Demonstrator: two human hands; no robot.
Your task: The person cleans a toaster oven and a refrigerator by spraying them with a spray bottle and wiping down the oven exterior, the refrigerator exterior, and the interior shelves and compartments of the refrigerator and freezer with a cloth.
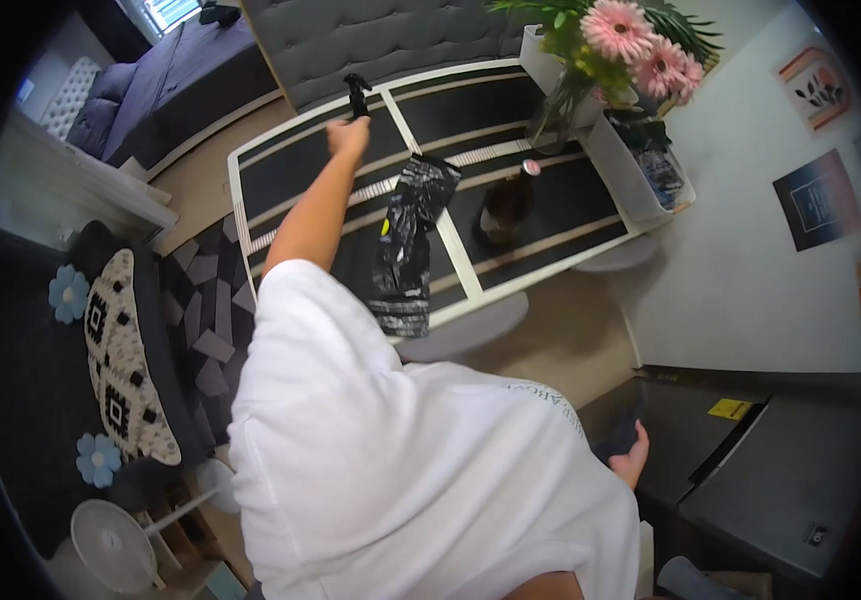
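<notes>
The room has a bed [186,85] at the far left, a dark sofa [36,390] on the left and a patterned rug [213,310] next to it. A white fan [111,545] stands at the near left. In the middle is a black tabletop [466,112] with tan stripes and a white edge.

The left hand [349,138] reaches out over the far left part of the tabletop. Its fingers are wrapped around a black spray bottle [358,98]. The right hand [632,462] is at the near right, close to the body, and is closed on a dark cloth [615,438]. Part of that cloth is hidden by the white shirt [431,470].

A shiny black plastic bag [409,235] lies across the middle of the tabletop, hanging over the near edge. To its right is a brown bottle [507,208] with a pale top. Pink flowers [619,30] in a clear vase [554,118] are at the far right, beside a white bin [621,172] with dark packets in it.
</notes>
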